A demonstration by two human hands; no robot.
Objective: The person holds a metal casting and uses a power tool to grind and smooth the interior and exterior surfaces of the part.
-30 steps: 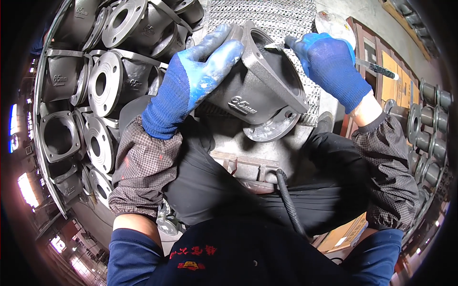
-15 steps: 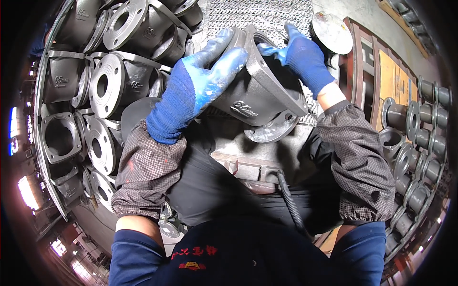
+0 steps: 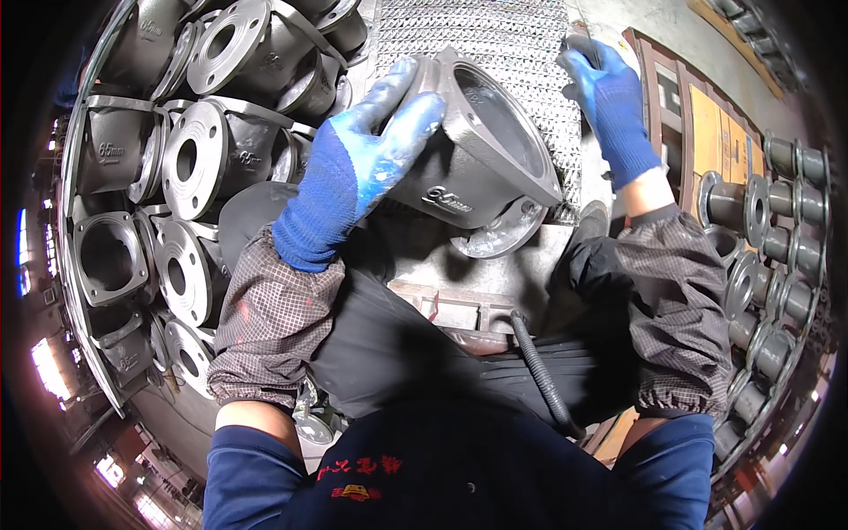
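A grey cast-iron valve body (image 3: 450,168) with a wide square flange leans tilted in front of me, its big round opening facing up and right. My left hand (image 3: 380,141), in a blue coated glove, grips the flange at its upper left, thumb and fingers apart around the rim. A smaller round flange (image 3: 503,234) at the casting's lower side has pale smears. Away from the casting, at upper right, my right hand (image 3: 609,102) is closed around a small dark grey piece (image 3: 583,44). Its kind is unclear, as the glove covers part of it.
Several similar castings (image 3: 190,159) are stacked along the left. A patterned metal mat (image 3: 477,22) lies beyond the held casting. At right stand a brown metal frame (image 3: 649,84) and flanged pipe pieces (image 3: 733,208). A corrugated hose (image 3: 537,371) runs by my legs.
My right hand has left the casting's opening and moved right, now with a dark piece in its fingers. The white-topped round thing there no longer shows. My left hand keeps its grip.
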